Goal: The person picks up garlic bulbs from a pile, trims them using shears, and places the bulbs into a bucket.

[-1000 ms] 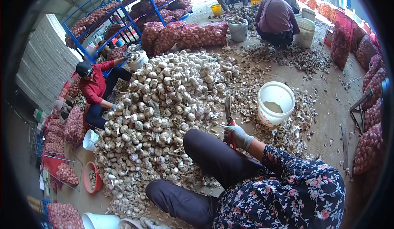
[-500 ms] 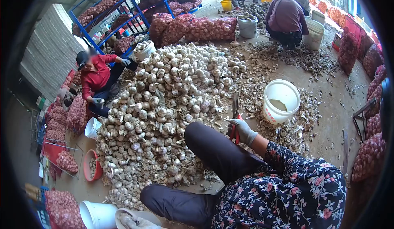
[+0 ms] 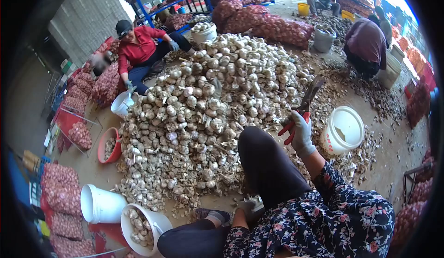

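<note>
My right hand (image 3: 302, 134), in a pale glove, is wrapped round the red handles of a pair of pruning shears (image 3: 311, 95). Their dark blades point up and away, beside my raised knee. Low between my legs is my left hand (image 3: 248, 207), also gloved; its fingers are hidden, so its grip does not show. In front of me spreads a large heap of garlic bulbs (image 3: 208, 105) with dry stems. A white bucket (image 3: 155, 222) with garlic bulbs in it stands by my left leg.
A white bucket (image 3: 331, 135) stands to my right among trimmings. Another white bucket (image 3: 95, 205) and a red basin (image 3: 102, 149) are at left. A person in red (image 3: 143, 45) sits across the heap; other people work farther back. Filled net sacks (image 3: 282, 29) lie behind.
My left hand has moved from the bucket at lower left to between my legs. The right hand has risen with the shears. The view has shifted, showing more of the left bucket.
</note>
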